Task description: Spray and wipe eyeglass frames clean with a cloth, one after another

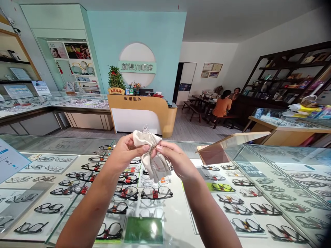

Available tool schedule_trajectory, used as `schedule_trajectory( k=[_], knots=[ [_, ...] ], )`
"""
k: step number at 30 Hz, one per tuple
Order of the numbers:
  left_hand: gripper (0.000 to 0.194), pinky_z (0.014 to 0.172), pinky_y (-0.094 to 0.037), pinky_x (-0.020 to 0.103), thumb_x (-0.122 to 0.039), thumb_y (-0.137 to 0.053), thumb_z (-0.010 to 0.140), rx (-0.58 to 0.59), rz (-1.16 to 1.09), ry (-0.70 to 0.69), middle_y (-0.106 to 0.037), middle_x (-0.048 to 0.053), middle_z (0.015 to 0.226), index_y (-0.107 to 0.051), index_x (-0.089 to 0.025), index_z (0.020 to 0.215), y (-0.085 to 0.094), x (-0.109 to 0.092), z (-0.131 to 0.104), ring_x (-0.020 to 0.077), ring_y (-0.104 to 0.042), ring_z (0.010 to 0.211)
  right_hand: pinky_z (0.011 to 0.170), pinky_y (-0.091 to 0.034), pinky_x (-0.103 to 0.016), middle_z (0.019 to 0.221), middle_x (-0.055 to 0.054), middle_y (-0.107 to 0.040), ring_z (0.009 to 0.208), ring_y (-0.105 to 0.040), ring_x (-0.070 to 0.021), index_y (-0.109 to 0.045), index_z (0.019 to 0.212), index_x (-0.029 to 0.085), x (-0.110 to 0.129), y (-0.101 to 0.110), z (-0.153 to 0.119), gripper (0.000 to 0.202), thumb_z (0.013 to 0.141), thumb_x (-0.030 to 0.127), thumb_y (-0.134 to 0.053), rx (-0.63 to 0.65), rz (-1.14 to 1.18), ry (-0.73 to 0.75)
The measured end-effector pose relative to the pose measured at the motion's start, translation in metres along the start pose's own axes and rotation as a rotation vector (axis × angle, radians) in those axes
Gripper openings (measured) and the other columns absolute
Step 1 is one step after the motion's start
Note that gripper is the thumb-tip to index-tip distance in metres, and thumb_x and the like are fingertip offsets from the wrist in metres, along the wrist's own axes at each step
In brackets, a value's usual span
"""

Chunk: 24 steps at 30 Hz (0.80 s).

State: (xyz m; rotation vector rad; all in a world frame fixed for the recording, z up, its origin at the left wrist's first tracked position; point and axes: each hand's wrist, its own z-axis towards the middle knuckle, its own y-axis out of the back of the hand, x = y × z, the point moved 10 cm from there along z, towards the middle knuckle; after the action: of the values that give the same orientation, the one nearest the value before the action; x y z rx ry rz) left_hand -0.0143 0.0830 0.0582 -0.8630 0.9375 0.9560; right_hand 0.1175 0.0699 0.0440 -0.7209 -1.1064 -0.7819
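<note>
"What lettering does the shop carry?"

"The turquoise wall [165, 38], straight beyond the cleaning cloth [148, 164], bears a sign [137, 67] reading 新视力眼镜. Between wall and cloth, the cash desk [168, 119] says 收银服务."

"Any print closer by?"

"A dark card [249, 169] to the cloth's right has white lettering I can't make out. The blue-and-white card [11, 160], far left of the cloth, is too small to read."

"And what's being held?"

"One pair of clear eyeglasses [163, 163], wrapped in the cloth above the glass display counter [178, 220]. A round lens shows at the cloth's lower right; the long axis seems to slant from there up and left, away from the person. Which way the front faces, I can't tell."

"The hands?"

"The left hand [125, 151] pinches the cloth between thumb and fingers; the right hand [174, 156], just beside it, pinches cloth and eyeglasses together."

"Counts?"

"One green mat [144, 230] below the cloth, one tilted wooden-edged stand [214, 153] to its right, four framed certificates [217, 68] and two seated people [221, 106] beyond it, rightward. Black-framed spectacles [156, 193] surround it in rows, too overlapped to count."
</note>
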Motion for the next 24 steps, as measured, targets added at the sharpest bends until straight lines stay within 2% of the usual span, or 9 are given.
schedule_trajectory(
  k=[5, 12, 16, 19, 21, 24],
  knots=[
    [0.046, 0.071, -0.06, 0.029, -0.042, -0.108, 0.063, -0.095, 0.028, -0.044, -0.083, 0.008, 0.087, -0.082, -0.015, 0.091, 0.004, 0.0, 0.0, 0.0202, -0.074, 0.075, 0.068, -0.039, -0.03, 0.081, -0.001, -0.066, 0.071, -0.052, -0.0159, -0.078, 0.083, 0.02, -0.001, 0.0, -0.001, 0.042, 0.093, 0.06, -0.081, 0.012, 0.012, -0.019],
    [0.045, 0.066, -0.057, 0.027, -0.048, -0.105, 0.068, -0.152, 0.041, -0.13, -0.08, 0.006, 0.082, -0.08, -0.016, 0.087, 0.002, 0.003, -0.002, 0.0179, -0.07, 0.069, 0.082, -0.047, -0.032, 0.091, -0.003, -0.071, 0.086, -0.061, -0.0186, -0.079, 0.087, 0.019, 0.003, -0.002, -0.002, 0.046, 0.095, 0.064, -0.081, 0.064, -0.067, 0.034],
    [0.052, 0.06, -0.052, 0.023, -0.061, -0.1, 0.072, -0.316, 0.029, -0.192, -0.075, 0.003, 0.075, -0.079, -0.015, 0.084, 0.01, 0.008, -0.007, 0.0126, -0.062, 0.062, 0.074, -0.044, -0.03, 0.087, -0.001, -0.066, 0.079, -0.055, -0.0159, -0.075, 0.091, 0.019, -0.004, -0.011, -0.001, 0.054, 0.095, 0.072, -0.077, 0.101, -0.122, 0.009],
    [0.059, 0.054, -0.045, 0.02, -0.071, -0.094, 0.076, -0.437, -0.01, -0.209, -0.065, 0.0, 0.065, -0.075, -0.015, 0.076, 0.019, 0.012, -0.009, 0.0086, -0.052, 0.055, 0.075, -0.043, -0.029, 0.088, 0.0, -0.064, 0.08, -0.052, -0.015, -0.074, 0.091, 0.019, -0.003, -0.015, 0.002, 0.056, 0.094, 0.075, -0.077, 0.087, -0.122, 0.036],
    [0.061, 0.055, -0.046, 0.021, -0.072, -0.092, 0.078, -0.402, -0.041, -0.18, -0.062, -0.001, 0.065, -0.072, -0.015, 0.074, 0.019, 0.014, -0.005, 0.0089, -0.051, 0.057, 0.076, -0.043, -0.029, 0.088, 0.0, -0.065, 0.081, -0.053, -0.015, -0.074, 0.089, 0.019, 0.0, -0.012, 0.002, 0.054, 0.093, 0.073, -0.079, 0.062, -0.103, 0.052],
    [0.059, 0.062, -0.053, 0.024, -0.07, -0.095, 0.076, -0.202, -0.078, -0.091, -0.067, 0.003, 0.071, -0.075, -0.014, 0.078, 0.009, 0.014, 0.006, 0.0132, -0.06, 0.065, 0.07, -0.042, -0.028, 0.081, 0.001, -0.064, 0.073, -0.052, -0.0138, -0.076, 0.085, 0.019, 0.006, -0.001, 0.001, 0.049, 0.094, 0.067, -0.081, 0.03, -0.077, 0.041]
  ],
)
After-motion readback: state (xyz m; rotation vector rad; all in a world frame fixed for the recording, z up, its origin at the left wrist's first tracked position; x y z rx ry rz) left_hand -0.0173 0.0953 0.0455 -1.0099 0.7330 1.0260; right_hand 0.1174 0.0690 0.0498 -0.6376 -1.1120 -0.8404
